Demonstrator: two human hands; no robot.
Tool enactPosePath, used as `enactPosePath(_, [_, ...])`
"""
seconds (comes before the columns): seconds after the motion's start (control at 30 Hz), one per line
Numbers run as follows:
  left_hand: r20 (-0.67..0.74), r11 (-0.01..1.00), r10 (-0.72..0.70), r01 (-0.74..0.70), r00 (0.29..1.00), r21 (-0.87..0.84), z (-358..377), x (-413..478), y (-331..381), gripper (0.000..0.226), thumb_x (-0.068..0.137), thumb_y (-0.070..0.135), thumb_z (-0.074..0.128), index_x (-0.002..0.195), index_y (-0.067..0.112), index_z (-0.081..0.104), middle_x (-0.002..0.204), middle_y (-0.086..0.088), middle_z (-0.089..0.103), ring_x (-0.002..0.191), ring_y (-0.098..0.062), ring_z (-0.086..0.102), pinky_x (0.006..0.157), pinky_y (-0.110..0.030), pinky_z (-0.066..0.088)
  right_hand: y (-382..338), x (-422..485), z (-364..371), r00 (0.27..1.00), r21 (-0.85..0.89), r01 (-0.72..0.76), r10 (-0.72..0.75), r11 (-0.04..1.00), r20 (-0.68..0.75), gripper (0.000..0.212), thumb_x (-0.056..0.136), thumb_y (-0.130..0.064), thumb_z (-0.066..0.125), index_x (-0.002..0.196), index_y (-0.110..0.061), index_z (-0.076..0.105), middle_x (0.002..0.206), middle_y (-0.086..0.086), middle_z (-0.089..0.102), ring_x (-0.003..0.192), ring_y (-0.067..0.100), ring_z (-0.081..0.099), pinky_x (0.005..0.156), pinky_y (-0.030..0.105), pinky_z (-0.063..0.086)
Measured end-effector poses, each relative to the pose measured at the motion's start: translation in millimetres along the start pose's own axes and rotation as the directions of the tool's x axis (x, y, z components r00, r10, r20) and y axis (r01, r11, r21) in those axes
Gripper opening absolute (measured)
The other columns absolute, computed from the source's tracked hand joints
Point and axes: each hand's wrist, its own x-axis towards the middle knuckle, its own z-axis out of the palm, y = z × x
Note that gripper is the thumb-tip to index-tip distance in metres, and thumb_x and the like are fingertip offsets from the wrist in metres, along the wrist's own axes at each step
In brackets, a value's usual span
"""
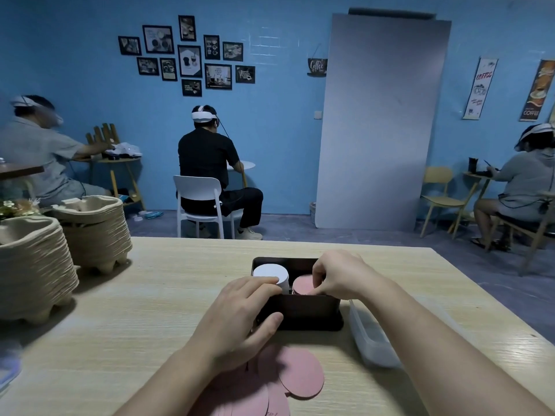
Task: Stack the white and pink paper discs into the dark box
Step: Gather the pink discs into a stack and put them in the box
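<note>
The pink stack [303, 284] is seated in the right half of the dark box [303, 307], with the white stack [270, 271] just beside it in the left half and standing higher above the rim. The pink stack is pinched at its near and right edge by the right grip [339, 274], whose fingers are curled down into the box; how many discs are held cannot be told. The box itself is clamped at its near-left corner by the left grip [240, 313], with the thumb pressed on the outer wall and the fingers hooked over the rim against the white stack.

The step in hand is judged to be the settling of pink discs onto their pile. It would be done well if the edges were squared against the box wall before release, and if the box were kept pinned so that it cannot slide on the table [150, 310].

More loose pink discs [300, 376] are fanned out on the near side of the box, so much is left to be done. A clear tub [369, 340] lies just right of the box.
</note>
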Motion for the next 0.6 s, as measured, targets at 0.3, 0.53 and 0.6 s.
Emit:
enactPosePath(0.3, [0.002, 0.999, -0.033, 0.034, 0.999, -0.018, -6.2, -3.6, 2.2, 0.042, 0.099, 0.052, 0.044, 0.133, 0.032, 0.057, 0.148, 0.021, 0.049, 0.139, 0.001, 0.037, 0.114, -0.022, 0.027, 11.8, -15.9, -2.3, 0.996, 0.235, -0.037, 0.056, 0.971, -0.075, 0.053, 0.049, -0.081, 0.063, 0.067, -0.031, 0.071, 0.073, -0.012, 0.07, 0.077, 0.007, 0.065, 0.069, 0.032, 0.057])
enactPosePath(0.53, [-0.072, 0.998, -0.045, 0.041, 0.996, -0.057, -13.4, -7.9, 14.4, 0.035, 0.098, 0.048, 0.049, 0.127, 0.033, 0.059, 0.144, 0.022, 0.051, 0.136, 0.002, 0.042, 0.112, -0.026, 0.035, 13.7, -47.3, 0.6, 0.943, 0.359, 0.11, 0.018, 0.927, -0.333, 0.019, 0.083, -0.037, 0.073, 0.068, -0.026, 0.067, 0.078, -0.011, 0.069, 0.071, 0.004, 0.055, 0.073, 0.033, 0.05])
enactPosePath(0.6, [-0.099, 0.998, -0.036, 0.031, 0.994, -0.054, -17.3, -12.5, 18.5, 0.031, 0.097, 0.044, 0.053, 0.123, 0.031, 0.061, 0.139, 0.021, 0.054, 0.131, -0.001, 0.048, 0.109, -0.028, 0.039, 7.3, -64.7, 2.9, 0.92, 0.386, 0.169, -0.004, 0.907, -0.393, 0.018, 0.085, -0.03, 0.074, 0.069, -0.025, 0.067, 0.075, -0.011, 0.067, 0.069, 0.005, 0.053, 0.069, 0.029, 0.047])
